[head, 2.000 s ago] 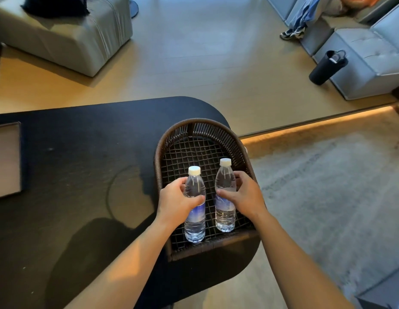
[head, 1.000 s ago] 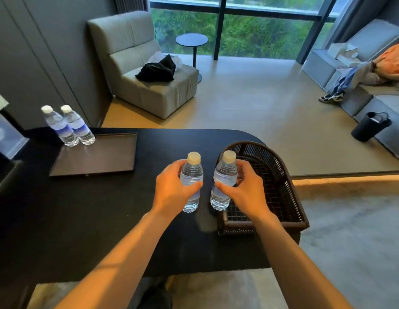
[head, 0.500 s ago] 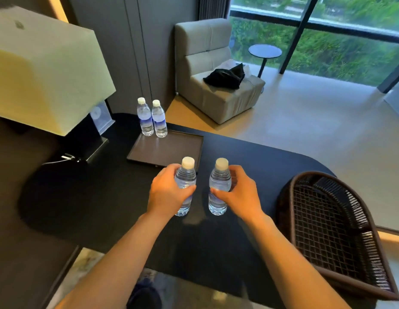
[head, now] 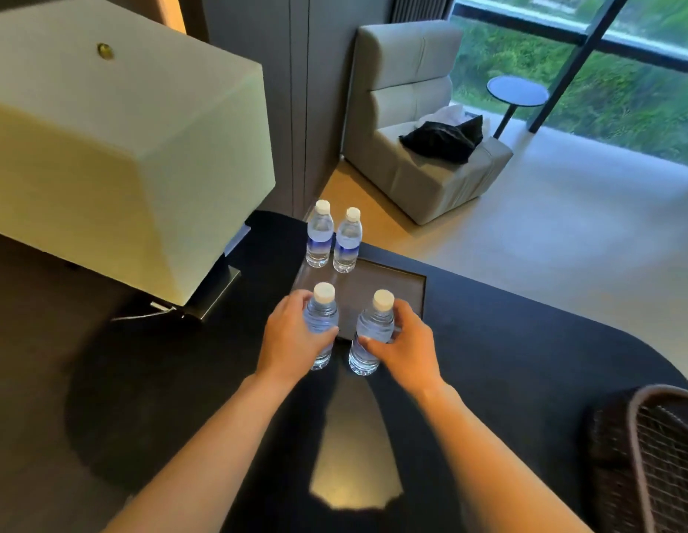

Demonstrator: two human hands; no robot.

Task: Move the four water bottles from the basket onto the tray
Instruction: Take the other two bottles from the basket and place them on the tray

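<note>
The left hand (head: 292,346) grasps one upright bottle (head: 322,321); the right hand (head: 405,350) grasps a second bottle (head: 373,332). Two bottles (head: 333,240) stand on the tray's (head: 388,290) far end.

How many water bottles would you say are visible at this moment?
4. Two stand upright side by side at the tray's far left corner: far-left bottle, far-right bottle. The left hand grips one, the right hand another. None seems hidden.

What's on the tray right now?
Two capped water bottles stand upright at the tray's far left corner. The left hand and right hand each hold another bottle near its front edge, which they cover; whether those touch the tray is unclear.
</note>
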